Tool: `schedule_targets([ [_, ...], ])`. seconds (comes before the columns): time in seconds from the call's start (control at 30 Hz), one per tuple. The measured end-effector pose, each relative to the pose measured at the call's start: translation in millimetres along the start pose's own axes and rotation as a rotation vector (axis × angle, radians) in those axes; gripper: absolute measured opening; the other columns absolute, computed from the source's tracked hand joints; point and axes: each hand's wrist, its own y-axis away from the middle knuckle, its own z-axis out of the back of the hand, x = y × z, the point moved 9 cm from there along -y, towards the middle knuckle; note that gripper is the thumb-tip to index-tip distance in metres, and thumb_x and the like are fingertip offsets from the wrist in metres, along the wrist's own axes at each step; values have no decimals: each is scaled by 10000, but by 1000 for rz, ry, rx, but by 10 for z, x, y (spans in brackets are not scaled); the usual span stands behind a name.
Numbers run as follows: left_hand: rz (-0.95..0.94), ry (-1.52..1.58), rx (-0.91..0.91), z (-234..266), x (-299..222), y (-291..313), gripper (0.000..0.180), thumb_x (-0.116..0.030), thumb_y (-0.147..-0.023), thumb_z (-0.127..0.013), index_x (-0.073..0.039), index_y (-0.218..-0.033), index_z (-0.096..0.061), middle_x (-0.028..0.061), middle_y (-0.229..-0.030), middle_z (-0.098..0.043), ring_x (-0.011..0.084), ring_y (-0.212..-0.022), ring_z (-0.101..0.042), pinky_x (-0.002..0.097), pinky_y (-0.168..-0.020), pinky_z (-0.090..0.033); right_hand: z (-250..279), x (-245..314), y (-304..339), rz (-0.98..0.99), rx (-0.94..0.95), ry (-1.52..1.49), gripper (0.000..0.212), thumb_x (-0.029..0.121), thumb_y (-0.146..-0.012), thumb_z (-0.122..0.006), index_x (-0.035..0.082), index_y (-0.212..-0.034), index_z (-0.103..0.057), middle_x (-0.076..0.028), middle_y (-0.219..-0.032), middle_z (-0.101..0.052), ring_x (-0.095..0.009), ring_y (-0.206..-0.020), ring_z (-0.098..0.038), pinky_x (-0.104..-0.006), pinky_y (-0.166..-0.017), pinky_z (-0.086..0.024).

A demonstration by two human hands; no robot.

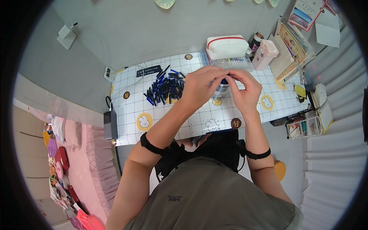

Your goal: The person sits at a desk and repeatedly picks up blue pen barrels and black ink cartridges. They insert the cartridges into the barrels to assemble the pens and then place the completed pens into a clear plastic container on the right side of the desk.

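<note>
My left hand (201,85) and my right hand (246,91) meet over a clear round container (221,92) on the table. Fingertips of both are pinched together, and whatever they hold is too small and hidden to make out. Something blue shows inside the container, partly covered by my fingers. Left of my left hand lies a loose heap of short dark-blue sticks (165,89), resembling pen ink cartridges; none of it is touched by either hand.
A white pouch with red trim (228,48) rests on a clear case of pens (239,63) behind my hands. Beside them stand a pen cup (257,40), a pink box (265,54) and notebooks (285,50). A grey power bank (110,125) sits at the table's left edge.
</note>
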Motion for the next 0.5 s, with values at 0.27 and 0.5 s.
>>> schedule_targets([
  [0.27,-113,-176,-17,-170,120,100,184,-23,-917,-846,-56,-1098,-850,93,-1183,-837,280,-1088,-796,373,-919,-638,16,-16,11,135,40,251,128,38,-938,-822,49,-1065,-812,-88,-1209,-816,-313,-1187,-743,-397,-1002,-589],
  [0.5,-41,-250,-102,494,134,360,142,-6,-910,-848,-42,-1046,-833,91,-1169,-832,278,-1078,-778,352,-919,-603,-147,263,117,169,4,114,131,26,-892,-846,48,-1016,-809,-75,-1170,-802,-306,-1124,-724,-409,-965,-581],
])
